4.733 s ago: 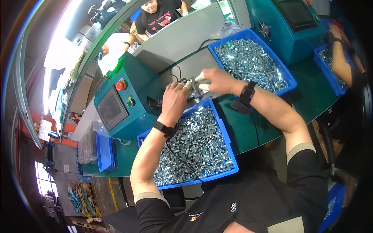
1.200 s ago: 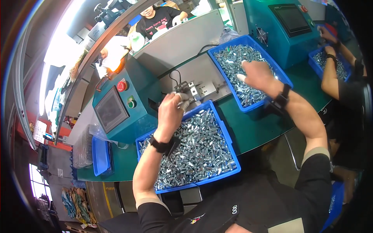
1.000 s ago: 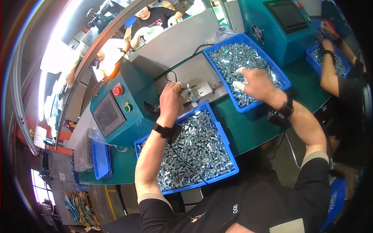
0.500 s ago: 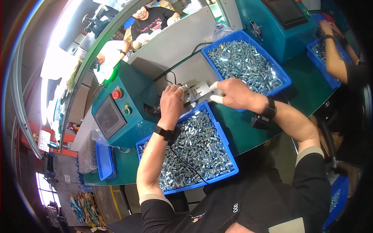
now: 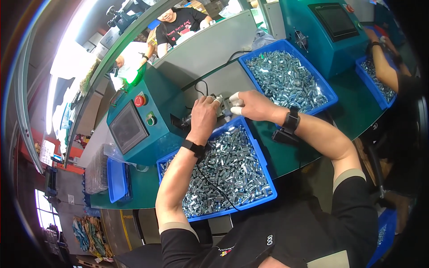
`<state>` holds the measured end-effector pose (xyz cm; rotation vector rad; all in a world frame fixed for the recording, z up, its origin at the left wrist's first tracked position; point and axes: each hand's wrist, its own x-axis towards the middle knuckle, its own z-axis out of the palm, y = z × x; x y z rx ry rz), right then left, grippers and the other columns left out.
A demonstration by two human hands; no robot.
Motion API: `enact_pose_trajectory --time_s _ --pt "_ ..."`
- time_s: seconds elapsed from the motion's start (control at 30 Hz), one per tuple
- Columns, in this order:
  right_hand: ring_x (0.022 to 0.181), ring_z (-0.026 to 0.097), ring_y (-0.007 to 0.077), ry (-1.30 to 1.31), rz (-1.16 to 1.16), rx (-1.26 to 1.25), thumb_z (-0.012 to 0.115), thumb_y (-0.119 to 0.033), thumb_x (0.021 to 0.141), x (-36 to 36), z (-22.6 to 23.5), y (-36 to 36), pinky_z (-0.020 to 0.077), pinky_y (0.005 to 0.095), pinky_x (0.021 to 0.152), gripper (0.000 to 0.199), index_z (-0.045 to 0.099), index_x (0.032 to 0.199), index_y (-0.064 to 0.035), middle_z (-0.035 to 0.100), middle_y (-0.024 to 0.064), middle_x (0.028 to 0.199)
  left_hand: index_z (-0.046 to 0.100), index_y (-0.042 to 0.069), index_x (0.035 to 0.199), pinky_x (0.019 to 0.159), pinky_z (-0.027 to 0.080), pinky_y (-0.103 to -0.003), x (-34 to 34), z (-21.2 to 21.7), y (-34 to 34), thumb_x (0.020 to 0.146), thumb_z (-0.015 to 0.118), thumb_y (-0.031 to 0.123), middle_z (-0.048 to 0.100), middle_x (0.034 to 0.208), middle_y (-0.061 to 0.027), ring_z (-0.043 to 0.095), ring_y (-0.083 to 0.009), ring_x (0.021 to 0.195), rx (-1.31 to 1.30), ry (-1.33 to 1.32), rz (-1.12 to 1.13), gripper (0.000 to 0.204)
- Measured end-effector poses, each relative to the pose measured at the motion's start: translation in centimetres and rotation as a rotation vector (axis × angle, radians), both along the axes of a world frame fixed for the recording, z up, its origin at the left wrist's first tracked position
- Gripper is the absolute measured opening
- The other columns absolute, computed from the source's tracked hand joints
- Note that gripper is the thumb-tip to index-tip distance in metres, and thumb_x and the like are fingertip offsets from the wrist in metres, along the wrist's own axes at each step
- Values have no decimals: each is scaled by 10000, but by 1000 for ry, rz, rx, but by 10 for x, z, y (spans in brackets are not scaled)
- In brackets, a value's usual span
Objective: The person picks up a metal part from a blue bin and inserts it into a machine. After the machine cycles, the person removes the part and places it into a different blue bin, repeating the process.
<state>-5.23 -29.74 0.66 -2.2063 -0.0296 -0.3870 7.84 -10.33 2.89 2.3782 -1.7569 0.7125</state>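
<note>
Near the green machine, my left hand (image 5: 204, 115) has its fingers bent and closed at a small metal fixture (image 5: 225, 107). Its fingertips hide whatever they grip. My right hand (image 5: 257, 106) meets the fixture from the other side, thumb and forefinger in white finger covers, the other fingers curled in. Any small piece between those two fingers is too hidden to name. Just below both hands, a blue tray (image 5: 263, 172) is heaped with small shiny metal cylinders (image 5: 232, 174). Dark bands with small boxes sit on both my wrists.
The green machine (image 5: 147, 116) with screen and red button stands left. Another blue tray (image 5: 331, 96) of metal pieces is at the upper right, beside a second machine (image 5: 319, 40). A thin black cable (image 5: 214, 187) crosses the near tray. Other people work behind the partition and at right.
My right hand has moved left, bringing its covered fingertips up against the fixture. My left hand stays at the fixture. The whole view has shifted slightly.
</note>
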Motion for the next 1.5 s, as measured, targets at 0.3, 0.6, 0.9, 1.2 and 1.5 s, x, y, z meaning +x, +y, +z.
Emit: enact_pose_trajectory --time_s 0.3,0.6,0.9,1.2,1.5 --pt "954 678 149 168 277 364 756 -242 975 34 -14 0 552 311 833 484 691 1401 -23 769 87 1116 735 68 1187 935 539 -445 -56 21 64 890 752 65 727 1064 -123 672 -337 1060 -194 158 -22 298" --pt "874 608 96 374 456 375 761 -238 980 73 -1 -15 525 264 791 433 731 1375 -63 750 31 1133 741 52 1228 935 557 -435 -129 18 163 843 798 9 750 1105 -129 693 -344 1064 -141 433 141 391" --pt "762 579 83 163 402 349 770 -275 965 73 -23 -9 496 260 706 388 779 1300 -80 741 4 970 758 40 1176 954 553 -429 -193 -13 180 851 802 7 755 1133 -143 701 -348 1079 -307 631 291 330" --pt "985 646 123 191 423 277 753 -178 1001 73 -19 -3 518 291 899 341 757 1318 -52 726 37 1099 759 18 1151 936 564 -429 -250 -54 164 869 787 -8 755 1123 -136 706 -348 1079 -545 567 337 284" --pt "927 649 134 135 409 307 765 -233 978 71 -17 -1 513 310 853 345 780 1289 -84 742 50 1029 761 3 1139 902 576 -421 -251 -62 167 864 775 -20 762 1071 -137 714 -335 1046 -572 477 303 276"
